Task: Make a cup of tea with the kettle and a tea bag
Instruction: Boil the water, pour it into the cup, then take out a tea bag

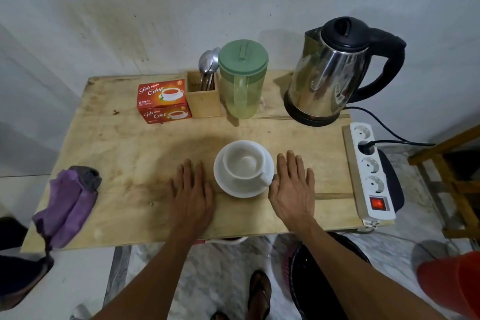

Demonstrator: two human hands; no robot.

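Note:
An empty white cup (244, 161) stands on a white saucer (233, 188) near the front middle of the wooden table (135, 153). My left hand (191, 195) lies flat on the table just left of the saucer, holding nothing. My right hand (293, 189) lies flat just right of it, its thumb close to the cup's handle. A steel kettle (330, 73) with a black lid and handle sits on its base at the back right. A red tea bag box (162, 100) lies at the back left.
A wooden holder with spoons (204, 95) and a green-lidded plastic jug (242, 80) stand between box and kettle. A white power strip (370, 171) with a lit red switch lies along the right edge, the kettle's cord plugged in. A purple cloth (67, 202) hangs over the left front corner.

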